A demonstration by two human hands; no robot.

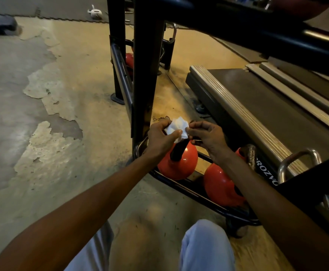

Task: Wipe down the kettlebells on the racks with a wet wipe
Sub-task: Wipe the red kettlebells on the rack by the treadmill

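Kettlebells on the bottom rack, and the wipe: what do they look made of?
Kettlebells: red bodies with a smooth, slightly glossy coat, likely vinyl or paint over metal; soft highlights show. The near one's handle looks bare dark metal.
Wipe: thin white nonwoven or paper, crumpled and folding limply between the left hand and right hand.

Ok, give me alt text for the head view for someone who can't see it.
Both hands, left hand and right hand, pinch a crumpled white wet wipe above a red kettlebell on the bottom rack. A second red kettlebell sits beside it.
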